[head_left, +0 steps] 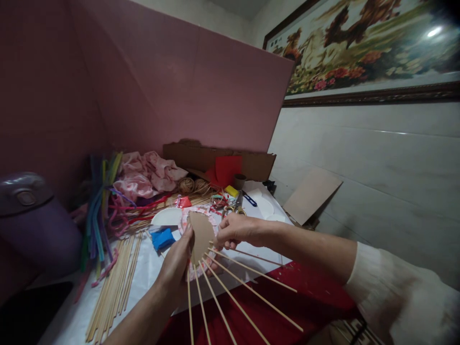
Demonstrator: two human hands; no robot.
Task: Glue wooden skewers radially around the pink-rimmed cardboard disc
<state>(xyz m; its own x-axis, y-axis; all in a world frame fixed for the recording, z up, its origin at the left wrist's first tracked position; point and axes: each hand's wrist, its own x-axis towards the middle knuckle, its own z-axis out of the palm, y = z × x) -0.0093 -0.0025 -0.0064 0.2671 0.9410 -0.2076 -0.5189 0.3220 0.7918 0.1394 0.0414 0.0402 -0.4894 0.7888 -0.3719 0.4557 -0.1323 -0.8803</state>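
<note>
Right of the blue packet (163, 239), the left hand (178, 258) grips a cardboard disc (201, 235) with wooden sticks (252, 291) fanning out, while farther right of it the right hand (235, 229) touches the disc's edge, its hold unclear.

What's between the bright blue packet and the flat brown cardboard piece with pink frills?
The head view shows the person's left hand there, plus a thin strip of white surface beside the blue packet.
</note>
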